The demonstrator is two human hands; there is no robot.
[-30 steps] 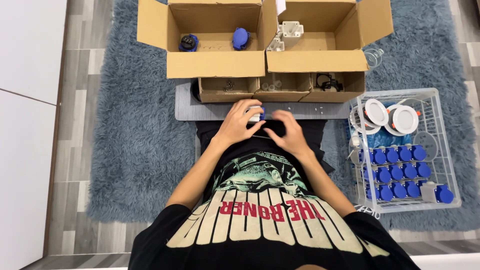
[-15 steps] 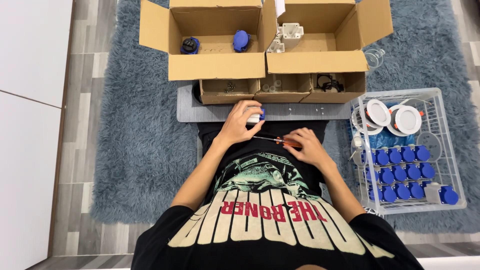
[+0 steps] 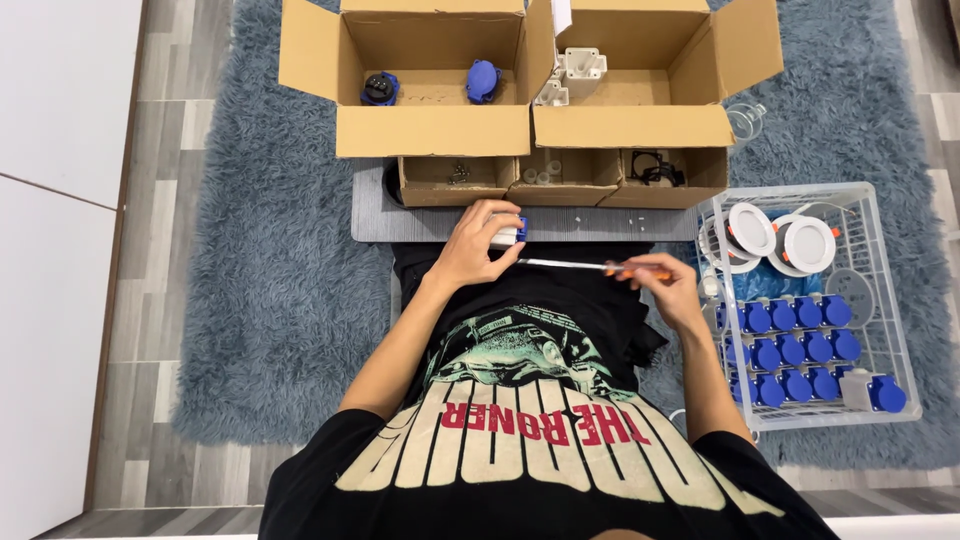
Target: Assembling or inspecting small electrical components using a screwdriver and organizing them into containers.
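Over your lap, at the near edge of the grey table (image 3: 420,215), your left hand (image 3: 478,243) is clamped around a small white-and-blue socket (image 3: 510,235), light, rigid plastic, probably slick; grip its body. Your right hand (image 3: 655,283) pinches the orange-handled screwdriver (image 3: 590,266), tip apparently touching the socket.

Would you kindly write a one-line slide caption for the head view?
Left hand holds a white-and-blue socket part while right hand aims a screwdriver at it.
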